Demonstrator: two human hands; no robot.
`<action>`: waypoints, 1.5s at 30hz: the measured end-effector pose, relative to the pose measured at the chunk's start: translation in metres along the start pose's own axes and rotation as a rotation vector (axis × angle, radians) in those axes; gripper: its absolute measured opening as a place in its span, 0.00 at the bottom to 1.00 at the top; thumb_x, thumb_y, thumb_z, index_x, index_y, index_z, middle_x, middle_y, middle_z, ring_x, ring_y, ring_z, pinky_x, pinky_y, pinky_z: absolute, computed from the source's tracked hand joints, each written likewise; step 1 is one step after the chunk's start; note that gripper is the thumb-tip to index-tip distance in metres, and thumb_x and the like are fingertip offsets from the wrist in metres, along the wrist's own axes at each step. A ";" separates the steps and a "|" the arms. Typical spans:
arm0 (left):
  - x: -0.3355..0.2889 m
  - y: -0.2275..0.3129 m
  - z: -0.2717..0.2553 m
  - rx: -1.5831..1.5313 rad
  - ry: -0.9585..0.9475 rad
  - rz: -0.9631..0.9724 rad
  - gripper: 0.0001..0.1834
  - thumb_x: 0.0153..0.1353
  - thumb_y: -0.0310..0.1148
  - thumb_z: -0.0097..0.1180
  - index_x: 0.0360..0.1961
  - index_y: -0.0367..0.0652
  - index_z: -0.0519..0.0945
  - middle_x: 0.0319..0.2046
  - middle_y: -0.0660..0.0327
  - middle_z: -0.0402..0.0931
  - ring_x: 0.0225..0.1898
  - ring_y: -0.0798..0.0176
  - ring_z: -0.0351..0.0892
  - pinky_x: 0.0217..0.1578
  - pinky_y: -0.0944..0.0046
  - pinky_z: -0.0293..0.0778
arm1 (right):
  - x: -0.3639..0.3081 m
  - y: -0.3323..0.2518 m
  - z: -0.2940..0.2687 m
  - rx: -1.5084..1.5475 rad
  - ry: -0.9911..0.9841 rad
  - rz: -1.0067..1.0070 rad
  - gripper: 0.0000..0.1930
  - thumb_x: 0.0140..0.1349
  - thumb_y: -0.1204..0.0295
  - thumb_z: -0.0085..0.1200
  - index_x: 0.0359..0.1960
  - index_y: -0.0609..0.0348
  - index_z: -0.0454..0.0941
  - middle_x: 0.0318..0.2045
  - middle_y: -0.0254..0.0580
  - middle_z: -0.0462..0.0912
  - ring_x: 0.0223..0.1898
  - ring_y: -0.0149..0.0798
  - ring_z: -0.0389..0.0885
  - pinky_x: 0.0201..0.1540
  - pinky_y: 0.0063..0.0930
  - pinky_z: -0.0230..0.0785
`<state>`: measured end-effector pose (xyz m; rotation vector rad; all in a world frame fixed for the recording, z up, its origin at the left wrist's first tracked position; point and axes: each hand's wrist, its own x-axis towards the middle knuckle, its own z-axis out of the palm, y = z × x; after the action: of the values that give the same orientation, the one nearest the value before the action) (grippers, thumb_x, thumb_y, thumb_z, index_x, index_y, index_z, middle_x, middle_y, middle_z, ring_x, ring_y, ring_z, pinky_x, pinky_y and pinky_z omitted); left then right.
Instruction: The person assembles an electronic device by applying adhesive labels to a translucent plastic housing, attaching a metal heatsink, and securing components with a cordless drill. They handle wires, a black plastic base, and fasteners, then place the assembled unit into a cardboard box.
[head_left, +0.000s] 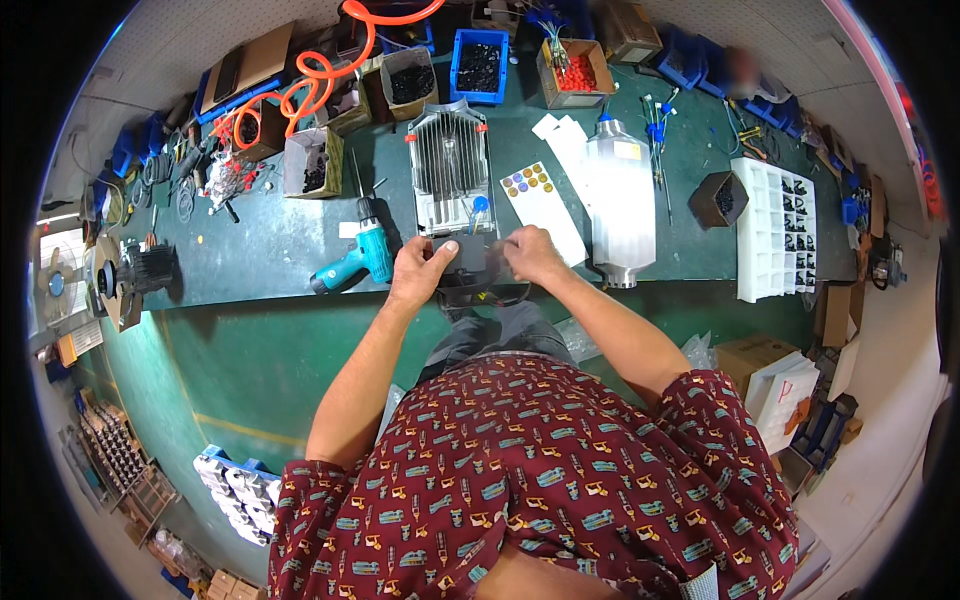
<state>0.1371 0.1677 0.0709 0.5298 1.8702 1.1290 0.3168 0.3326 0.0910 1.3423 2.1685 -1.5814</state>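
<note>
A silver finned metal housing (448, 165) lies lengthwise on the bench in front of me, with a small blue piece (481, 204) near its close end. At that end sits a dark grey box-shaped part (467, 256). My left hand (421, 270) grips its left side, thumb on top. My right hand (532, 254) is by the part's right side with its fingers pinched together; what lies between them is too small to make out. A teal cordless drill (366, 258) with a long bit rests on its side, left of my left hand.
Right of the housing lie a white sheet with round stickers (530, 186) and a smooth silver housing (620, 205). Further right are a cardboard box (717, 199) and a white compartment tray (757, 230). Parts bins (480, 66) and an orange coiled hose (318, 68) line the back.
</note>
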 end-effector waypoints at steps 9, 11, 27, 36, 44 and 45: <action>-0.005 0.012 -0.001 -0.044 -0.027 0.008 0.23 0.62 0.45 0.69 0.38 0.32 0.81 0.29 0.65 0.77 0.31 0.71 0.72 0.33 0.66 0.71 | 0.014 0.023 -0.001 0.091 -0.031 -0.063 0.17 0.63 0.60 0.64 0.35 0.65 0.86 0.29 0.49 0.87 0.32 0.39 0.84 0.37 0.36 0.75; -0.001 0.008 -0.003 -0.022 -0.035 -0.002 0.22 0.62 0.45 0.69 0.38 0.32 0.82 0.30 0.64 0.78 0.31 0.71 0.72 0.33 0.66 0.71 | 0.013 0.041 0.007 0.412 -0.081 0.048 0.19 0.64 0.57 0.64 0.43 0.63 0.84 0.35 0.43 0.87 0.37 0.36 0.84 0.39 0.33 0.75; -0.011 0.029 -0.005 0.001 -0.033 -0.070 0.22 0.63 0.45 0.69 0.39 0.32 0.82 0.29 0.64 0.78 0.31 0.71 0.72 0.33 0.66 0.71 | -0.024 0.114 0.082 -0.047 0.196 -0.177 0.13 0.52 0.76 0.66 0.38 0.70 0.82 0.31 0.57 0.86 0.35 0.53 0.88 0.38 0.42 0.80; -0.002 0.008 -0.002 -0.028 -0.002 0.016 0.24 0.61 0.49 0.70 0.32 0.34 0.80 0.26 0.65 0.74 0.30 0.70 0.69 0.31 0.64 0.70 | -0.021 0.098 0.065 0.127 0.402 -0.064 0.18 0.59 0.74 0.55 0.50 0.70 0.81 0.43 0.55 0.87 0.46 0.47 0.86 0.50 0.36 0.76; -0.004 0.012 0.001 -0.013 0.008 0.013 0.24 0.60 0.48 0.69 0.32 0.34 0.79 0.26 0.64 0.73 0.30 0.69 0.69 0.32 0.63 0.70 | 0.010 0.044 0.014 0.507 0.069 -0.142 0.09 0.61 0.68 0.66 0.31 0.63 0.85 0.24 0.29 0.82 0.25 0.22 0.73 0.29 0.22 0.66; -0.006 0.013 0.002 -0.013 0.008 0.011 0.24 0.61 0.48 0.68 0.32 0.34 0.78 0.26 0.64 0.73 0.29 0.69 0.69 0.32 0.63 0.70 | 0.013 0.044 0.012 0.458 0.055 -0.120 0.09 0.60 0.69 0.66 0.30 0.63 0.85 0.24 0.32 0.83 0.25 0.25 0.75 0.29 0.24 0.67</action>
<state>0.1405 0.1709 0.0843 0.5299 1.8679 1.1516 0.3360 0.3321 0.0476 1.3985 2.0242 -2.2132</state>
